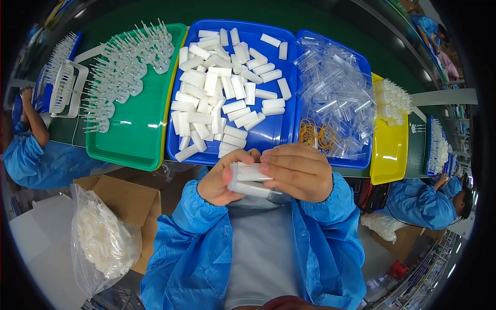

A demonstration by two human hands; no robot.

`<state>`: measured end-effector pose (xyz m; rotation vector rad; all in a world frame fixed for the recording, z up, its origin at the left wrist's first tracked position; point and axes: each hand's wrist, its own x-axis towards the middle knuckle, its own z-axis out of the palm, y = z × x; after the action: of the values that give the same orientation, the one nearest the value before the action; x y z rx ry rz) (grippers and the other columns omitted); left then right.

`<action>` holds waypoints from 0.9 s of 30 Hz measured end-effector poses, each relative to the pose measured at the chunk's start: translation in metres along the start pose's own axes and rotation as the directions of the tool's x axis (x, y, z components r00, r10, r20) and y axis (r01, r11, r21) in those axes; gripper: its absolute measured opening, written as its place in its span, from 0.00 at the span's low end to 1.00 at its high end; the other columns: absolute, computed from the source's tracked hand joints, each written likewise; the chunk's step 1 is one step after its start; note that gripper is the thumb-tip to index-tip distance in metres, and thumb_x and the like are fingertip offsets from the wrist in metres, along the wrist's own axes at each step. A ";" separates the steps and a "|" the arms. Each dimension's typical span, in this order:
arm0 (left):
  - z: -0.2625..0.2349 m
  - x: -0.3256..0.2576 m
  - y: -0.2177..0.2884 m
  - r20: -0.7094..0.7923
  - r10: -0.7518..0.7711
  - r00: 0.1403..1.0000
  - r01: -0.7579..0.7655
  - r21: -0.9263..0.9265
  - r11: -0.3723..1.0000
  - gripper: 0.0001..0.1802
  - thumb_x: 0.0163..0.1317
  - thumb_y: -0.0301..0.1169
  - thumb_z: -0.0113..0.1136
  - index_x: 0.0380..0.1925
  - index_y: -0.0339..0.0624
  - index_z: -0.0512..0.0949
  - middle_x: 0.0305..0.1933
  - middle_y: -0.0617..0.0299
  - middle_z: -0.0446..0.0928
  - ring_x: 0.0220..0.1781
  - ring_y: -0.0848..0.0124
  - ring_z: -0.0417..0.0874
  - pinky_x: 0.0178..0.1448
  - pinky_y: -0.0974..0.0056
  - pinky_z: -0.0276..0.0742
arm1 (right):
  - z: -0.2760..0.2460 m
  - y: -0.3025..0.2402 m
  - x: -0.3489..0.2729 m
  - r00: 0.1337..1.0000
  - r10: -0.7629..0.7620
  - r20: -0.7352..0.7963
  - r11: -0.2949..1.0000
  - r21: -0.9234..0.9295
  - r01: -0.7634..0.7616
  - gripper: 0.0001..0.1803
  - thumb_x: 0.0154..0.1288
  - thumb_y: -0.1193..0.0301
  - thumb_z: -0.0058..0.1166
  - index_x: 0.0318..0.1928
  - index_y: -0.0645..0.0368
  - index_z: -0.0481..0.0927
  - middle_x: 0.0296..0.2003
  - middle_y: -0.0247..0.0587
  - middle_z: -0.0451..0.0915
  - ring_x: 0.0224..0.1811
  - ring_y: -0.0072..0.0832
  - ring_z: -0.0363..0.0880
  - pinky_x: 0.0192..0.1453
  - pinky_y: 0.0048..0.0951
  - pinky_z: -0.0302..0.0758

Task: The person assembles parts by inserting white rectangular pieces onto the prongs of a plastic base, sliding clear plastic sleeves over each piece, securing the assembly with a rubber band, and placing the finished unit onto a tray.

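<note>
In front of my chest I hold a few white foam blocks (252, 189) that seem to sit in a clear plastic sleeve. Fingers and thumb of my left hand (216, 182) wrap round the left end of the bundle. From the right, my right hand (302, 173) lies over its other end, fingers together and pressed on it; its thumb is hidden. Just beyond my hands is a blue tray (276, 132) strewn with loose white blocks (211, 82). Beside it, a second blue tray (356, 161) bears clear plastic sleeves (336, 82) and yellow rubber bands (318, 135).
On the left, a green tray (129, 139) carries rows of pale pronged pieces (121, 72). A yellow tray (390, 155) with cream pieces (391, 101) stands right. A bag of white pieces (103, 232) leans by a cardboard box (129, 196). Co-workers sit on both sides.
</note>
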<state>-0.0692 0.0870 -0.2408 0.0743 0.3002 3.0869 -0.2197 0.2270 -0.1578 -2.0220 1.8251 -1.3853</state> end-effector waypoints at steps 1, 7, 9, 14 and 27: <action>0.010 0.001 0.005 -0.048 -0.046 0.998 0.049 0.063 0.997 0.23 0.56 0.45 0.67 0.46 0.45 0.74 0.54 0.60 0.64 0.52 0.66 0.77 0.32 0.75 0.81 | -0.002 0.001 -0.002 1.000 0.003 0.002 1.000 -0.001 -0.003 0.20 0.47 0.71 0.66 0.44 0.62 0.82 0.41 0.43 0.81 0.44 0.37 0.81 0.43 0.35 0.78; 0.010 0.003 0.018 -0.002 -0.013 1.000 0.013 0.294 0.956 0.19 0.60 0.45 0.61 0.38 0.41 0.74 0.54 0.53 0.63 0.44 0.62 0.82 0.30 0.71 0.85 | -0.032 0.004 -0.013 0.979 0.143 0.149 0.989 0.003 -0.145 0.16 0.60 0.65 0.56 0.47 0.58 0.82 0.54 0.47 0.75 0.57 0.42 0.72 0.56 0.42 0.67; -0.003 -0.003 0.017 0.032 0.089 0.996 -0.094 0.296 0.951 0.15 0.59 0.38 0.63 0.39 0.42 0.72 0.54 0.53 0.64 0.48 0.62 0.80 0.31 0.70 0.85 | -0.039 0.007 -0.017 0.947 0.318 -0.051 0.914 -0.248 -0.320 0.15 0.58 0.70 0.58 0.47 0.58 0.81 0.50 0.46 0.77 0.52 0.43 0.73 0.54 0.40 0.68; 0.017 -0.002 0.024 -0.119 0.156 0.981 -0.079 0.486 0.870 0.25 0.56 0.31 0.65 0.53 0.44 0.67 0.56 0.55 0.64 0.51 0.65 0.78 0.35 0.70 0.83 | -0.054 0.037 -0.043 0.807 0.455 -0.376 0.468 -0.670 -0.576 0.18 0.50 0.73 0.65 0.44 0.58 0.79 0.40 0.45 0.76 0.44 0.42 0.72 0.48 0.37 0.70; 0.030 0.005 0.018 -0.102 0.304 0.947 -0.107 0.794 0.599 0.26 0.50 0.16 0.66 0.51 0.36 0.74 0.52 0.57 0.67 0.57 0.64 0.74 0.54 0.64 0.81 | -0.034 -0.006 -0.028 0.704 0.652 -0.281 0.678 0.632 -0.376 0.20 0.46 0.85 0.67 0.41 0.63 0.76 0.41 0.47 0.81 0.45 0.33 0.81 0.50 0.33 0.77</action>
<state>-0.0733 0.0755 -0.2078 -0.2473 1.7559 2.8783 -0.2336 0.2679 -0.1493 -0.7898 1.6869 -2.0012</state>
